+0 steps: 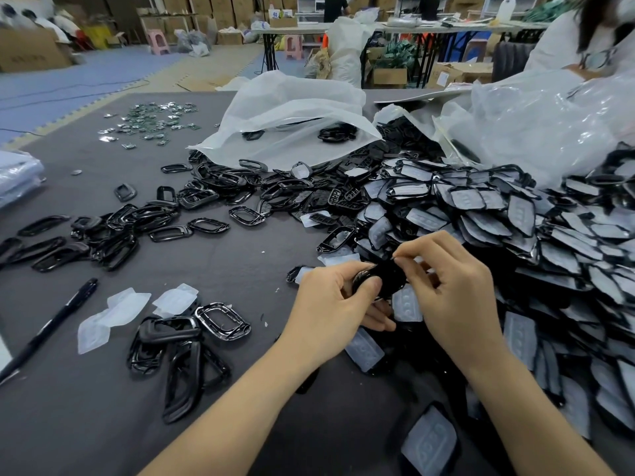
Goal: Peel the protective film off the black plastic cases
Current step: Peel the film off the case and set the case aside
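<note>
My left hand [330, 297] grips a black case [388, 280]. My right hand [446, 283] pinches at its upper edge above the gray table [240, 389].

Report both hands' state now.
Left hand: grips the black case.
Right hand: pinches that case's top edge; film not discernible.

Bright even indoor light, soft shadows, glare on plastic bags [536, 121] (wide-angle edge bending), blurry background

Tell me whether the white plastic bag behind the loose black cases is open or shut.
Open: the white plastic bag gapes at its mouth, and black cases lie inside it.
</note>
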